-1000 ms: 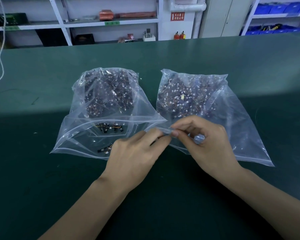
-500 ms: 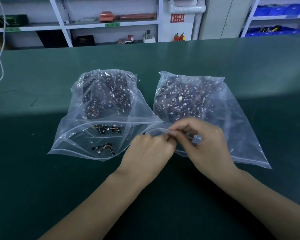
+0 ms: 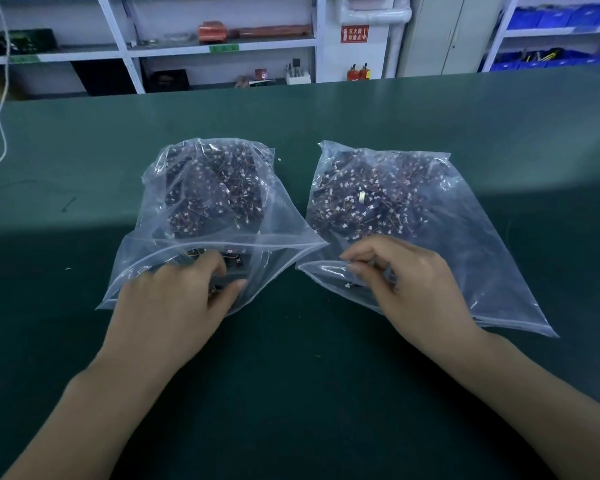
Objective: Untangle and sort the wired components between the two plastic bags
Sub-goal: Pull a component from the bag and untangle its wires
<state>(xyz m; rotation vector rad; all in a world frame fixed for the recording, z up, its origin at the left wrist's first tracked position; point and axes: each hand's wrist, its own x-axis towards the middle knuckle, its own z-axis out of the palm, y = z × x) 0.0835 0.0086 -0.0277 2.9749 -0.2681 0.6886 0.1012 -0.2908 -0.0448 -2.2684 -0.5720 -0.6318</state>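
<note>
Two clear plastic bags lie side by side on the green table. The left bag and the right bag each hold a dense heap of dark wired components with white connectors. My left hand reaches into the left bag's open mouth, its fingers curled round a small dark component with an orange wire. A few loose components lie just beyond its fingers. My right hand sits at the right bag's mouth, thumb and fingertips pinched together over a small white-tipped component.
The green table stretches wide on every side of the bags. A white cord hangs down at the far left. Shelving with boxes, blue bins and red bottles stands behind the table's far edge.
My hands were pinching together between the two bags. They have parted: the left hand moved left into the left bag's mouth, and the right hand stayed at the right bag's mouth.
</note>
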